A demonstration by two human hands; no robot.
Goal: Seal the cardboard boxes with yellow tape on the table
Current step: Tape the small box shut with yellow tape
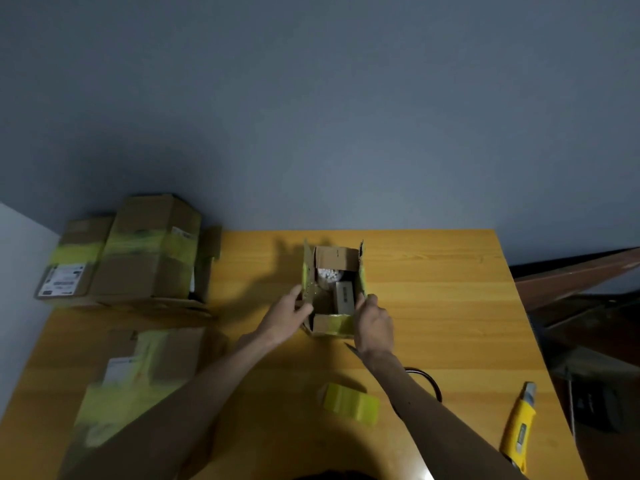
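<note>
Seen from the head: small open box (332, 289) central on the table (450, 306), side flaps upright. Held with left hand (287, 315) pinching the left flap, right hand (374, 323) gripping the right one, probably to fold both inward for taping. Close by, within reach, yellow tape roll (351, 403); far left, taped boxes (149, 251) stacked aside.

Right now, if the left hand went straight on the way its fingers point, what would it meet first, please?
The left flap of the open box, which the left hand pinches; going further, it would probably push that flap inward.
</note>
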